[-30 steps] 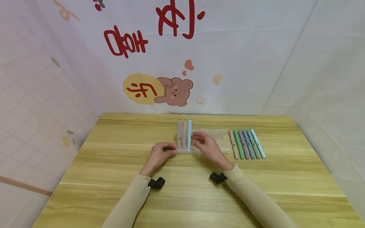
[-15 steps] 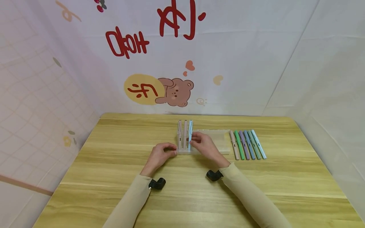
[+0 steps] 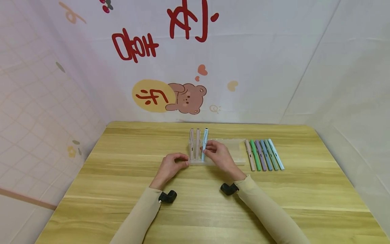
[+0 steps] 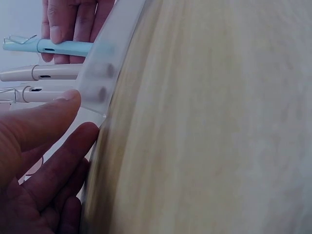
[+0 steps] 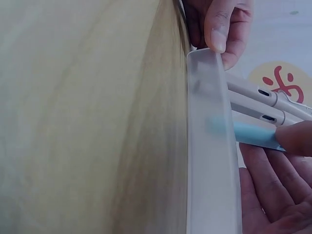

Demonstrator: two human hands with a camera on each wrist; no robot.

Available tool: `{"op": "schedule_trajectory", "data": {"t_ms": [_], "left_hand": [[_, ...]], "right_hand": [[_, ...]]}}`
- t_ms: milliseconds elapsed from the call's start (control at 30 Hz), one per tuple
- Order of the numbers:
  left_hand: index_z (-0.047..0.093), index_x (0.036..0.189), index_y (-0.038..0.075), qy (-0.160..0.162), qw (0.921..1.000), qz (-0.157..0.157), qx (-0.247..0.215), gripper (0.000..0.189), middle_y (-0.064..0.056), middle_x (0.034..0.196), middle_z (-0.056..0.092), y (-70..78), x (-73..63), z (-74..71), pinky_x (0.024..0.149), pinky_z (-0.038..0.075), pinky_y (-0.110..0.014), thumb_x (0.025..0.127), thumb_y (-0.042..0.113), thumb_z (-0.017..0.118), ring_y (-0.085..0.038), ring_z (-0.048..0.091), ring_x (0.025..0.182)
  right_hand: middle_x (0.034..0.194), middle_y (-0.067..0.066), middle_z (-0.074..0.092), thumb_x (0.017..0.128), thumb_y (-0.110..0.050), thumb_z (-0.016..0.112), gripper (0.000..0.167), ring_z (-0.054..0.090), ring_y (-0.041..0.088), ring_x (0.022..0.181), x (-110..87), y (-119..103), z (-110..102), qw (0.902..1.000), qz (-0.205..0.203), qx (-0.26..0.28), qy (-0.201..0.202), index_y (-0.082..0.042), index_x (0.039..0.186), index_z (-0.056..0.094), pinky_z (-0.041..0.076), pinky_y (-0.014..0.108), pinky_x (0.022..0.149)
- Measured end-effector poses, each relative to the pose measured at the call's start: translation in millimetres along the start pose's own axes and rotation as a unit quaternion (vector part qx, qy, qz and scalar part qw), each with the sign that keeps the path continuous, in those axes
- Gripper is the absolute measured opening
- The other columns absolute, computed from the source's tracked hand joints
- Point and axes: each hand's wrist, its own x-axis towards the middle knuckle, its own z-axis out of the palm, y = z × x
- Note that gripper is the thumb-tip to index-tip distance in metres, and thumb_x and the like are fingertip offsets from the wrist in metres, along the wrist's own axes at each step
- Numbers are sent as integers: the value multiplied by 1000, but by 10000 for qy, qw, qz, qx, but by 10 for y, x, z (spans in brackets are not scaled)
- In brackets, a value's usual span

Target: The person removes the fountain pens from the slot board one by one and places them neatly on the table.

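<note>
R grip (image 3: 221,156) closed on lt-blue pen (image 3: 205,135), slightly tilted in frosted holder (image 5: 213,175); L grip (image 3: 171,165) pinch-closed on holder's L end.

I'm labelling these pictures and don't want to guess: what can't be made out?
Right wrist view: the upper end of the slim light-blue pen, hidden by the right hand.
Same view: cap ends of two slim beige pens, cut off by the right edge.
Left wrist view: the light-blue pen's lower tip, blurred behind the frosted plastic holder.
</note>
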Motion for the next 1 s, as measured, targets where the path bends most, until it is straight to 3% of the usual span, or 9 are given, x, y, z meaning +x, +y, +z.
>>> {"op": "schedule_trajectory", "data": {"t_ms": [433, 633, 1000], "left_hand": [[80, 102, 14, -57, 10000, -42, 14, 13, 1, 106, 76, 18, 0, -28, 100, 48, -46, 89, 12, 81, -23, 66, 110], [80, 103, 14, -65, 10000, -38, 20, 14, 2, 105, 76, 20, 4, -31, 100, 48, -45, 89, 12, 81, -22, 66, 109], [80, 102, 15, -76, 10000, -35, 34, 12, 2, 105, 75, 19, -3, -28, 99, 48, -47, 90, 14, 80, -22, 65, 108]], "right_hand": [[120, 19, 73, 101, -8, 67, 31, 70, 28, 111, -79, -104, -43, 9989, -205, 180, 384, 7, 128, 62, 57, 35, 93], [117, 12, 75, 101, -10, 67, 29, 71, 25, 108, -126, -166, -67, 9985, -237, 133, 469, 1, 127, 65, 57, 34, 91], [115, 12, 75, 100, -12, 70, 33, 72, 26, 105, -237, -253, -155, 9976, -438, 152, 514, 3, 128, 64, 58, 31, 88]]}}
